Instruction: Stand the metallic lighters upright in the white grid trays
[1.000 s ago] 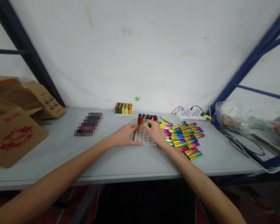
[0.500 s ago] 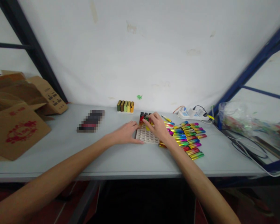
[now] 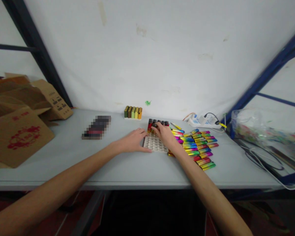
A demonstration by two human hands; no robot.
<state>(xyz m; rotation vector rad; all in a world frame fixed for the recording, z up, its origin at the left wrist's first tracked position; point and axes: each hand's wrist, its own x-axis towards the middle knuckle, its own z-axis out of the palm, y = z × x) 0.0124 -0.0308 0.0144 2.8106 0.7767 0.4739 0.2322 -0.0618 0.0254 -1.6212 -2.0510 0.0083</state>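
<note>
A white honeycomb tray lies on the table in front of me, with several black-topped lighters upright in its back rows. My left hand holds the tray's left side, thumb at the near corner and fingers towards the back. Over the tray, my right hand pinches a lighter by its dark top, just at the standing ones; its lower end is hard to make out. Right of the tray, many shiny multicoloured lighters lie flat in a pile, partly behind my right wrist.
A second tray of upright lighters stands near the wall. Behind the pile are a yellow cutter-like tool and a white power strip. Cardboard boxes fill the left end, a blurred dark object beside them. Cables and plastic bags lie right.
My right hand has shifted slightly down and left, its fingers now lower over the tray's standing lighters. The left hand stays at the tray. The whole view has shifted slightly.
</note>
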